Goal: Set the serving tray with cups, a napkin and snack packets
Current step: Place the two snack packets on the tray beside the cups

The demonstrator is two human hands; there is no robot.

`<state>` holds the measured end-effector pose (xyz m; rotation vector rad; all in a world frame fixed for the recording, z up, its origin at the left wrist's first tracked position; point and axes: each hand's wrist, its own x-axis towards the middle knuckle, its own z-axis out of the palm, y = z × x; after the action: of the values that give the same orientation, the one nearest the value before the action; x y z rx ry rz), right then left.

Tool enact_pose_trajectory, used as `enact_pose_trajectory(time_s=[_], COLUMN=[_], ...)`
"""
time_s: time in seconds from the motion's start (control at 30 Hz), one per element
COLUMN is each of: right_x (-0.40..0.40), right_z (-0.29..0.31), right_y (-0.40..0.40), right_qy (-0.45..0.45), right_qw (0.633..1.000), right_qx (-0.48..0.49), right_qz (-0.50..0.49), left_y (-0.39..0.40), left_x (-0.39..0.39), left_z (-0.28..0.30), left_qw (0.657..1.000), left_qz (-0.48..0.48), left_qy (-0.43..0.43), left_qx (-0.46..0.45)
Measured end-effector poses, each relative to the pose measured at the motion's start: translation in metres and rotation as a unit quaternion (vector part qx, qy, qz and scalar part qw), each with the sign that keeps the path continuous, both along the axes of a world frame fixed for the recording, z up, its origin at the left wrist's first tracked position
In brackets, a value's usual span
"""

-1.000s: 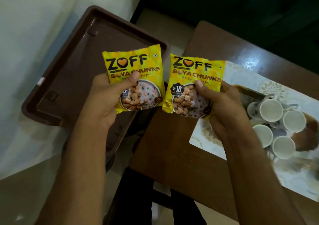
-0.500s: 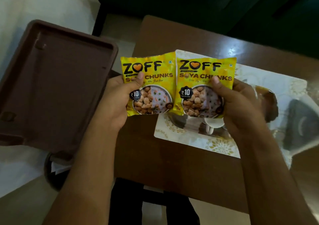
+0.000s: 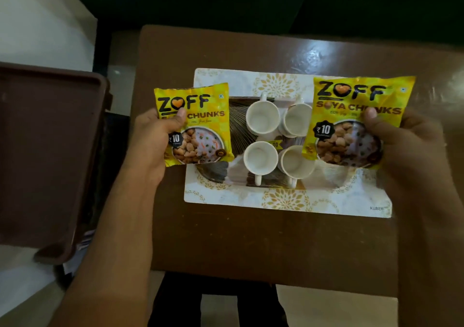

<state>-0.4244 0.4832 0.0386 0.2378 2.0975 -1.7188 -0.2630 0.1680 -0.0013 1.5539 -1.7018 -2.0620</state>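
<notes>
Seen from above, a person's left hand point(image 3: 150, 146) and right hand point(image 3: 406, 148) each grip a yellow packet of soya chunks over a dark brown wooden table point(image 3: 251, 239), whose glossy top catches a patch of light near its far right corner. The left packet point(image 3: 193, 126) is pinched with the thumb across its printed front and the fingers curled behind; the right packet point(image 3: 356, 123) is held the same way, thumb on the lettering. The two packets are well apart, one over each end of a white serving tray point(image 3: 283, 198) patterned with gold floral motifs and a dark striped centre, which lies flat on the table. Four white cups point(image 3: 262, 119) stand upright and empty in a tight two-by-two cluster at the middle of the tray, their handles pointing to its near and far edges; the right packet overlaps two of them from this angle. To the left, off the table, a brown plastic tray point(image 3: 45, 151) with a raised rim rests on a white surface point(image 3: 37, 25). The far side of the room is dark green and indistinct. Pale floor point(image 3: 334, 306) shows below the table's near edge, beside a dark shape that cannot be identified.
</notes>
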Motion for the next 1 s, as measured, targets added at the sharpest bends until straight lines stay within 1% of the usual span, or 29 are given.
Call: enact_pose_trajectory(time_s=[0.17, 0.23, 0.37, 0.47, 0.53, 0.63, 0.7, 0.77, 0.83, 0.87, 0.93, 1.0], right_x=[-0.001, -0.002, -0.003, -0.002, 0.000, 0.003, 0.004, 0.006, 0.008, 0.009, 0.012, 0.015], right_z=[-0.009, -0.017, -0.039, -0.054, -0.062, -0.070, -0.072, -0.073, -0.073, -0.073, -0.075, -0.077], right_y=[0.023, 0.027, 0.029, 0.031, 0.032, 0.033, 0.031, 0.027, 0.023, 0.022, 0.020, 0.018], right_qy=[0.082, 0.098, 0.104, 0.085, 0.075, 0.062, 0.060, 0.070, 0.098, 0.121, 0.164, 0.185], right_qw=[0.993, 0.989, 0.984, 0.986, 0.987, 0.987, 0.985, 0.978, 0.964, 0.954, 0.930, 0.905], right_qx=[0.081, 0.107, 0.144, 0.145, 0.139, 0.146, 0.161, 0.195, 0.243, 0.269, 0.321, 0.371], right_qz=[0.010, 0.005, -0.009, -0.016, -0.015, -0.007, 0.007, 0.027, 0.046, 0.054, 0.071, 0.093], left_y=[0.008, 0.012, 0.022, 0.026, 0.028, 0.034, 0.039, 0.046, 0.054, 0.057, 0.063, 0.067], left_x=[-0.009, -0.012, -0.016, -0.016, -0.018, -0.020, -0.018, -0.016, -0.013, -0.011, -0.009, -0.008], left_z=[-0.009, -0.012, -0.017, -0.020, -0.022, -0.025, -0.028, -0.030, -0.034, -0.036, -0.041, -0.045], left_qw=[0.999, 0.997, 0.995, 0.994, 0.992, 0.986, 0.975, 0.956, 0.931, 0.921, 0.917, 0.909], left_qz=[-0.020, -0.027, -0.045, -0.055, -0.063, -0.078, -0.094, -0.106, -0.116, -0.115, -0.107, -0.109], left_qy=[-0.045, -0.060, -0.078, -0.086, -0.088, -0.088, -0.090, -0.093, -0.101, -0.108, -0.116, -0.122], left_qx=[-0.020, -0.026, -0.034, -0.039, -0.059, -0.115, -0.179, -0.255, -0.331, -0.355, -0.368, -0.385])
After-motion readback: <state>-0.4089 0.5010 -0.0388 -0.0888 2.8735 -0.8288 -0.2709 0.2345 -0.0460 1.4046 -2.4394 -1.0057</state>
